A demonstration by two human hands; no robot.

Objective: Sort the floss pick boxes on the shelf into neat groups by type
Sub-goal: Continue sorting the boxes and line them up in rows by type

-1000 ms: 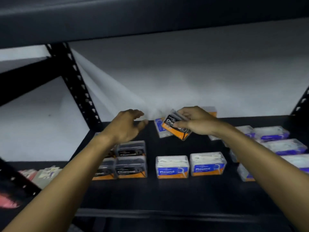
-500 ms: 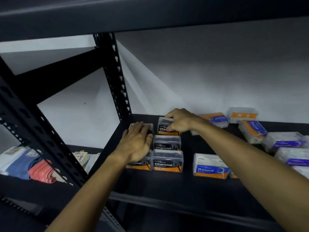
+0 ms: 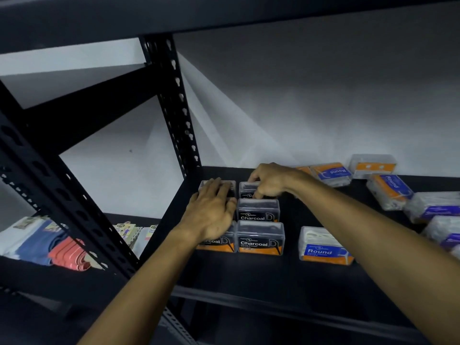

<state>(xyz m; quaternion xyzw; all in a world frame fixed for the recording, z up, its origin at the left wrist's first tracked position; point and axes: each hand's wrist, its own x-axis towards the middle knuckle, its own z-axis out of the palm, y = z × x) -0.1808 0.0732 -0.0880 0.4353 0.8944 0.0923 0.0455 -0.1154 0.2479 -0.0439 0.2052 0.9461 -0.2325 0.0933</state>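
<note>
Charcoal boxes (image 3: 258,212) sit grouped in two columns at the shelf's (image 3: 249,282) nine o'clock end. The right hand (image 3: 268,180) curls its fingers around the rear box (image 3: 247,189). The left hand (image 3: 211,210) rests flat, fingers straight, on the left column. Round boxes (image 3: 323,247) lie scattered toward three o'clock.

folded cloths (image 3: 42,242) on lower left shelf | carded packets (image 3: 129,232) beside them | grey wall (image 3: 311,95) behind
</note>
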